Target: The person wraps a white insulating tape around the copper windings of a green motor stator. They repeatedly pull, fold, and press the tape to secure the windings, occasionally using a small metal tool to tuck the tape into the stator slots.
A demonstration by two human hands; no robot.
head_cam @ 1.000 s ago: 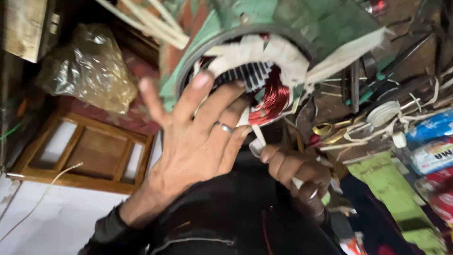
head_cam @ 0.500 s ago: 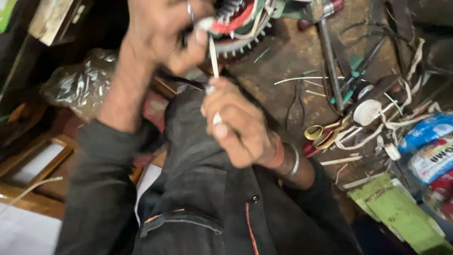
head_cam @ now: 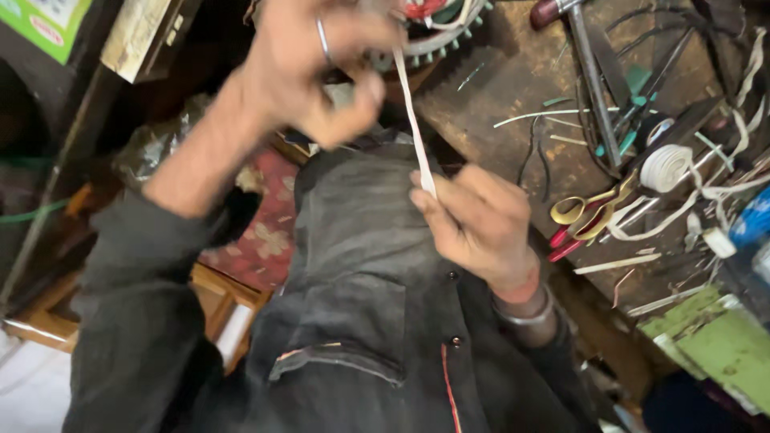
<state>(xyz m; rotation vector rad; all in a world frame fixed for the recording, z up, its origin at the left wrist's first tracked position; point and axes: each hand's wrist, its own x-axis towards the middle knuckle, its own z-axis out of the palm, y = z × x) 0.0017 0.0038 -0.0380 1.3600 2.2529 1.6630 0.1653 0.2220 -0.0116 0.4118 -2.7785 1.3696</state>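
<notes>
The right hand [head_cam: 481,220] pinches the lower end of a white strip [head_cam: 413,120] between thumb and fingertips, holding it over the chest of the dark jacket [head_cam: 361,305], off the near edge of the workbench [head_cam: 489,104]. The strip runs taut and slightly slanted upward to the left hand [head_cam: 321,64], which is blurred near the top of the view; its fingers are curled in around the strip's upper end, though the blur makes it hard to tell how firmly they close on it. A ring sits on one finger of that hand, and a metal bangle [head_cam: 525,313] circles the right wrist. Just behind the left hand, at the far edge of the workbench, part of a motor [head_cam: 437,32] shows, with red wire coils, white wrapping and a toothed rim. Farther right on the bench lie yellow-handled scissors [head_cam: 589,208], red-handled pliers [head_cam: 565,240] just beside them, a roll of white tape [head_cam: 664,167] and loose white strips scattered among dark tools and cables. A hammer [head_cam: 581,56] lies along the bench near its far edge. At the right edge of the bench sits a green board [head_cam: 722,345]. Below the left forearm, off the bench, lie a crumpled plastic bag [head_cam: 152,152] and a red patterned cloth [head_cam: 261,232], with a wooden frame [head_cam: 216,293] beneath them.
</notes>
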